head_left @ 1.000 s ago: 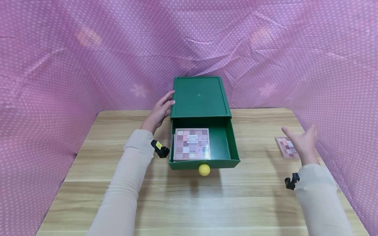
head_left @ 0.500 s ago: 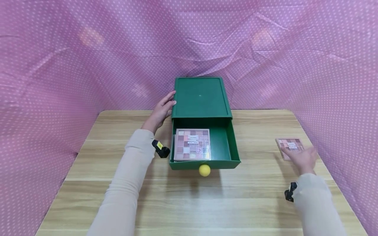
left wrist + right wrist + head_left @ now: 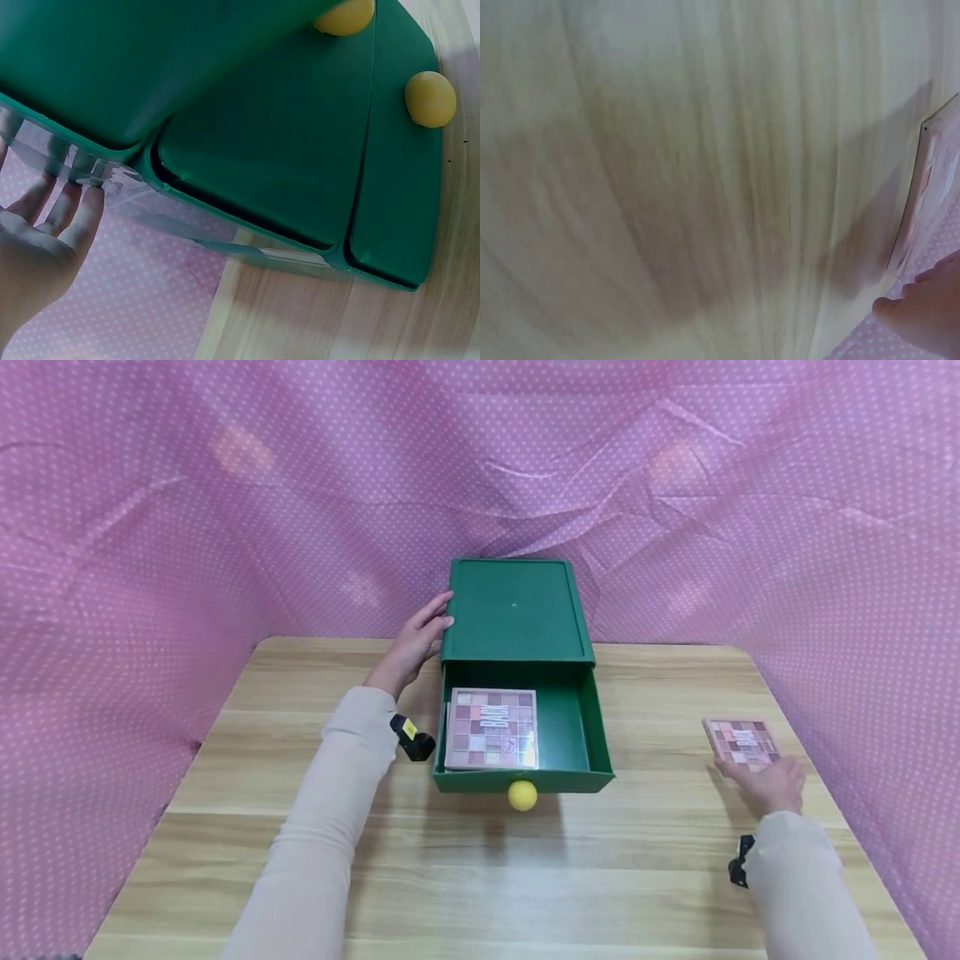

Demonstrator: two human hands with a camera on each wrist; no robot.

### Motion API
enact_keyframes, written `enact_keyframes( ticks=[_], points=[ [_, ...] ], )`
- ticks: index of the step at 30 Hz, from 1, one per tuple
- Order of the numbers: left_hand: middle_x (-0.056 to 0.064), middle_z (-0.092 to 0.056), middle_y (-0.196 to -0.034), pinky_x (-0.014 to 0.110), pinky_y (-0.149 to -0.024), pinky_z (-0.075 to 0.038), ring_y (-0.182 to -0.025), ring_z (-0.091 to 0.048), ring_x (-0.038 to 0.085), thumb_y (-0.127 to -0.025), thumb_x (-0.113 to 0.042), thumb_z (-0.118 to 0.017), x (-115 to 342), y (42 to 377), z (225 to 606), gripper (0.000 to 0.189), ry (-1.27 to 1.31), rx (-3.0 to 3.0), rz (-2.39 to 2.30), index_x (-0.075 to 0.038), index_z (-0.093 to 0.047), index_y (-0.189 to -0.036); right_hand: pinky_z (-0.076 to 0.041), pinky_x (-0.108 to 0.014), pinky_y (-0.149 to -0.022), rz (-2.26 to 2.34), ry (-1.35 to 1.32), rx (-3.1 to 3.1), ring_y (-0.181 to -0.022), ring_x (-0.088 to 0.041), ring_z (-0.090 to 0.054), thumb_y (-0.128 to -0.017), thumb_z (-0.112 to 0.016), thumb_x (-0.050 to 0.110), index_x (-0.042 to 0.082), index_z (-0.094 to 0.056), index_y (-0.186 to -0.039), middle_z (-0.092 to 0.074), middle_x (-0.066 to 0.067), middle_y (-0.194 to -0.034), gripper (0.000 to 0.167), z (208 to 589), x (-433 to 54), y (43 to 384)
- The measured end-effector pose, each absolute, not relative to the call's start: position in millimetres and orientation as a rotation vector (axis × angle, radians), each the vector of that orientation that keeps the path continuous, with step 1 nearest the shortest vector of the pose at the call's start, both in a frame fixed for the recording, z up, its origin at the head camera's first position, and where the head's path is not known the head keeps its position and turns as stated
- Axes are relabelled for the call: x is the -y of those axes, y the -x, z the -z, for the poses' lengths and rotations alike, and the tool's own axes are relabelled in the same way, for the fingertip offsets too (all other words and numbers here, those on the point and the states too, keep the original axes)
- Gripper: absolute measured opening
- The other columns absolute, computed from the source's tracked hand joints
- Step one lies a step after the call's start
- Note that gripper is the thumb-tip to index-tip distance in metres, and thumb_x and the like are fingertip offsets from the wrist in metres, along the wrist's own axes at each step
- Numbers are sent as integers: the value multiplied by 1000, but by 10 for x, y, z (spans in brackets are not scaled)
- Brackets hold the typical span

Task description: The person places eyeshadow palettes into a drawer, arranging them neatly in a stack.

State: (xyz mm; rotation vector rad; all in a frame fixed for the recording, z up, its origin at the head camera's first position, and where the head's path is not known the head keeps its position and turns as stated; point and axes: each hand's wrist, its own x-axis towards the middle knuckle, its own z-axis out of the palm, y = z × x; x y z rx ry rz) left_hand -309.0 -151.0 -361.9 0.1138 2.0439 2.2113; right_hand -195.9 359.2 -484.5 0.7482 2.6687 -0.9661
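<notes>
A green drawer box [image 3: 517, 614] stands at the back middle, its top drawer [image 3: 577, 714] pulled out. An eyeshadow palette [image 3: 491, 727] lettered BACK lies in the drawer's left part, over another one whose edge peeks out. My left hand [image 3: 408, 652] rests its extended fingers against the left side of the box; the left wrist view shows these fingers [image 3: 86, 214] on the see-through side wall. At the table's right, my right hand [image 3: 772, 785] grips a second palette [image 3: 742, 742] at its near edge, with the thumb at the left corner. That palette's edge [image 3: 911, 202] shows in the right wrist view.
A yellow ball knob [image 3: 522, 795] sits on the drawer front. Below it, further closed drawers [image 3: 262, 150] carry yellow knobs [image 3: 430, 99]. The wooden table [image 3: 637, 877] is surrounded by a pink dotted curtain [image 3: 360, 485] at the back and sides.
My right hand has come down from above the right palette to its near edge and closed on it. The left hand stays against the box; the head view has shifted slightly.
</notes>
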Motion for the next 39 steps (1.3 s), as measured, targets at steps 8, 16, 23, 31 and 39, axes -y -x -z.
enact_keyframes(
  ticks=[8,16,23,31,39],
  points=[
    [2,-27,-137,35,-88,-39,-112,-41,22,-88,-21,-49,1508,3067,3609,46,-121,-2060,-2201,-24,-37,-132,-10,-58,-93,950,-726,-2640,-116,-52,1,-67,-56,63,-17,18,-124,13,-41,-126,123,4826,-3586,1966],
    [2,-28,-136,36,-88,-38,-110,-43,21,-88,-22,-48,1484,3029,3612,44,-118,-2090,-2184,-26,-38,-131,-17,-60,-91,822,-751,-2641,-114,-54,-3,-67,-54,65,-19,16,-123,9,-43,-125,123,4849,-3638,1922],
    [3,-29,-135,37,-87,-39,-109,-43,22,-89,-18,-48,1483,3002,3608,44,-137,-2050,-2229,-23,-38,-131,-20,-58,-91,861,-763,-2637,-110,-53,-12,-64,-56,64,-23,14,-121,2,-44,-123,126,4899,-3680,1922],
    [2,-28,-137,37,-88,-38,-111,-41,21,-89,-20,-48,1492,2993,3597,45,-137,-2053,-2214,-24,-37,-132,-20,-54,-94,868,-804,-2670,-111,-51,-16,-66,-57,63,-24,7,-123,-3,-43,-124,122,4905,-3646,1928],
    [2,-27,-137,37,-89,-38,-112,-41,22,-89,-21,-48,1500,3009,3590,44,-133,-2055,-2207,-25,-37,-132,-20,-52,-95,946,-804,-2642,-107,-49,-22,-69,-58,57,-26,3,-122,-5,-40,-124,116,4889,-3570,1883]
  ],
)
